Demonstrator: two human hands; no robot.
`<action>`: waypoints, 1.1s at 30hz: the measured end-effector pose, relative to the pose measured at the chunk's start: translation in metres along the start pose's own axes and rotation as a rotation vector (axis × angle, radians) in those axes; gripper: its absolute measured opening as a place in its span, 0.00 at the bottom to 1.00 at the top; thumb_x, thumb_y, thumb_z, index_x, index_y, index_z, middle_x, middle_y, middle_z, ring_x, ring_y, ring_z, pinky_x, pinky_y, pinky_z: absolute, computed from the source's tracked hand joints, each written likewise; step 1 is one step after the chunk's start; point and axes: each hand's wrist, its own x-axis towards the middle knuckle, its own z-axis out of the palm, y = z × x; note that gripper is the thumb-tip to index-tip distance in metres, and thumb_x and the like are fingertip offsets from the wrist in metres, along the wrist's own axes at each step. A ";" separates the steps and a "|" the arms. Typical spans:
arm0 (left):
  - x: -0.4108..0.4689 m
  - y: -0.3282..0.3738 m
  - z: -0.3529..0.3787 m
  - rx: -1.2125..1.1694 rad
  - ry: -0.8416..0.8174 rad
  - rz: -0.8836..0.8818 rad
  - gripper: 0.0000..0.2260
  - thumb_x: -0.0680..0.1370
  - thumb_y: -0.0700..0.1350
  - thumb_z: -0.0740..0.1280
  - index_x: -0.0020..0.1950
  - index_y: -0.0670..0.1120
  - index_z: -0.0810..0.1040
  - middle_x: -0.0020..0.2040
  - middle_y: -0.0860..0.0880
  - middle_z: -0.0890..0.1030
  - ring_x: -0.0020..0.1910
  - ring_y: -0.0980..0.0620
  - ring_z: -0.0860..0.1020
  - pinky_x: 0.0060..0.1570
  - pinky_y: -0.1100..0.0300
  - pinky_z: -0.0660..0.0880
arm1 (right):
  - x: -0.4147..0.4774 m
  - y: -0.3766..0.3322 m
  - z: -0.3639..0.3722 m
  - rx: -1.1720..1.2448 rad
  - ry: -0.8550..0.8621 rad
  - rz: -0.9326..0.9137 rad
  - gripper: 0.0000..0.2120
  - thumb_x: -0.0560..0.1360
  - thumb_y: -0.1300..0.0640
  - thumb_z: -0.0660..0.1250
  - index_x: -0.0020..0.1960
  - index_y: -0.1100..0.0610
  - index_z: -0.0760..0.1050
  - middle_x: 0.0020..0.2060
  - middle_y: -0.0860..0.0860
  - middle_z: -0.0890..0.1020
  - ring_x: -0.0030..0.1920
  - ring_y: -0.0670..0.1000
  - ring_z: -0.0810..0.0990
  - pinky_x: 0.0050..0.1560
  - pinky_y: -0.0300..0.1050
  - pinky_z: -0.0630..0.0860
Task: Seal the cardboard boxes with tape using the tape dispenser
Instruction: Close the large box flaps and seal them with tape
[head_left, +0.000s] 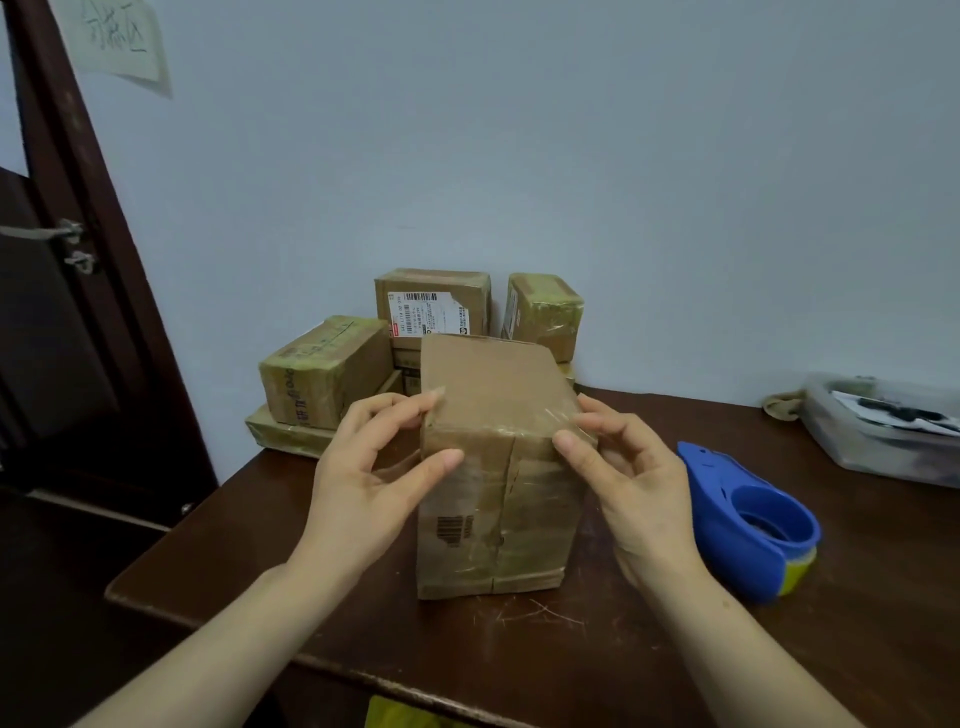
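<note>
I have the box (498, 509) standing on end in the middle of the table (857, 597), dead ahead of me. My left hand (374, 467) holds its upper corner at ten o'clock, thumb bent onto the near face and fingers curled over the top edge. My right hand (639, 478) does the same at two o'clock, thumb pressed on the near face and fingers wrapped round the side edge, where a wrinkled bit of clear tape shines. Neither hand holds anything but the box.

The tape dispenser (748, 525) lies on the table at three o'clock of the box, just beside my right wrist, with nobody touching it.

As for progress, the near face looks glossy with tape across its centre seam, and tape seems to run up over the top edge, so I judge this strip is already laid and I am rubbing its ends down. I cannot tell whether the far side and bottom are sealed. The pile of boxes (322, 369) against the wall at eleven to twelve o'clock looks wrapped in yellowish tape, so those seem finished. I see no open box waiting, so this one may be near the last.
</note>
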 end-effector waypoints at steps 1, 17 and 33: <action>0.000 0.000 -0.001 0.005 0.003 -0.001 0.21 0.66 0.46 0.73 0.60 0.51 0.79 0.55 0.51 0.75 0.53 0.63 0.74 0.47 0.72 0.76 | 0.002 -0.001 -0.001 -0.009 -0.002 0.002 0.11 0.62 0.54 0.74 0.44 0.53 0.81 0.58 0.47 0.80 0.55 0.44 0.81 0.51 0.39 0.79; 0.012 0.015 -0.008 -0.011 -0.051 -0.016 0.12 0.67 0.46 0.75 0.49 0.50 0.82 0.54 0.50 0.76 0.56 0.66 0.75 0.55 0.71 0.74 | 0.023 -0.018 -0.017 -0.493 -0.095 -0.057 0.06 0.79 0.55 0.63 0.49 0.53 0.79 0.49 0.48 0.82 0.52 0.48 0.79 0.57 0.48 0.75; 0.015 0.024 0.000 -0.087 0.074 -0.183 0.06 0.64 0.48 0.75 0.40 0.51 0.85 0.51 0.51 0.80 0.51 0.63 0.77 0.53 0.65 0.74 | 0.018 -0.019 -0.010 -0.386 -0.017 0.027 0.08 0.79 0.53 0.63 0.44 0.49 0.79 0.43 0.47 0.83 0.49 0.49 0.81 0.57 0.55 0.77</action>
